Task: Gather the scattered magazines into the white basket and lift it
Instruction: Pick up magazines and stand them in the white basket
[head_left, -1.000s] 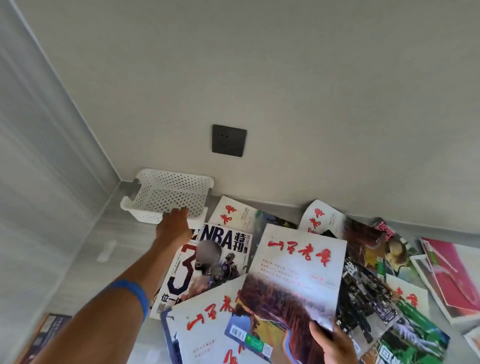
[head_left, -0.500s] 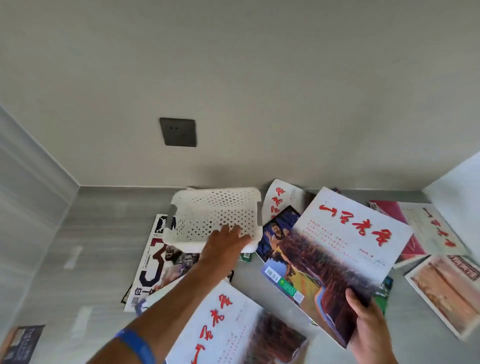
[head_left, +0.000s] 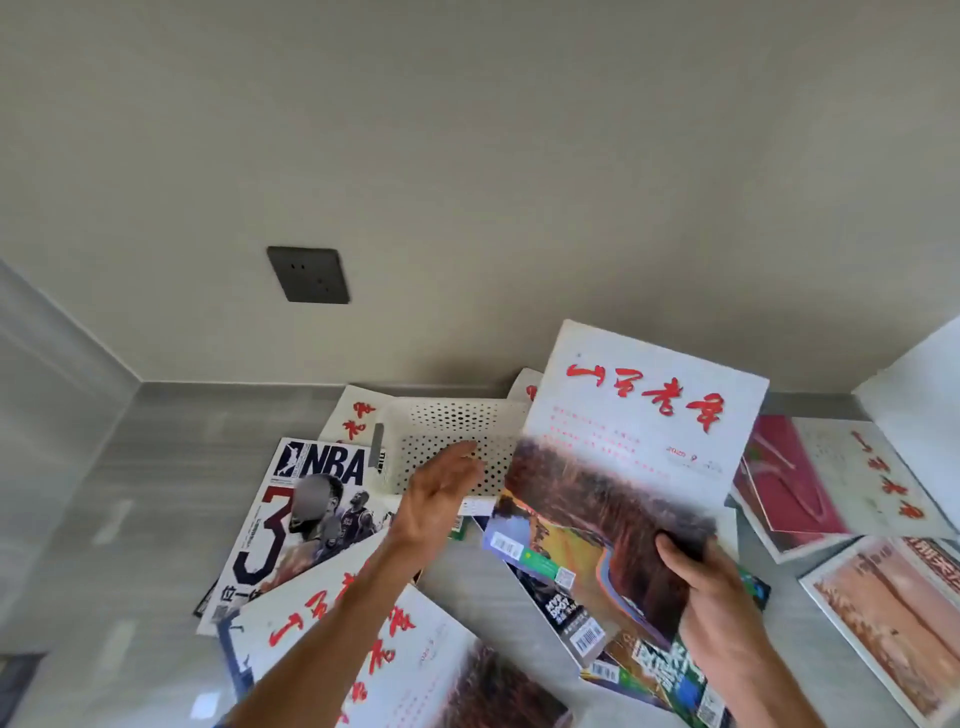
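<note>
The white perforated basket (head_left: 441, 421) rests on scattered magazines near the back wall. My left hand (head_left: 439, 491) hovers open at its front wall, fingers spread, holding nothing. My right hand (head_left: 696, 566) grips the lower corner of a white magazine with red characters and an autumn landscape (head_left: 623, 467), held up tilted and covering the basket's right side. An NBA magazine (head_left: 306, 519) lies to the left of the basket. Another red-lettered magazine (head_left: 363, 649) lies under my left forearm.
Several more magazines lie on the grey surface at the right, among them a pink one (head_left: 789, 488) and an orange-toned one (head_left: 893, 613). A dark wall socket (head_left: 309, 274) sits on the beige wall. A white panel (head_left: 919, 384) rises at the far right.
The basket has been pulled from the left corner toward the middle, onto the magazines. My left hand has let go of it and opened. My right hand has raised the landscape magazine over the basket.
</note>
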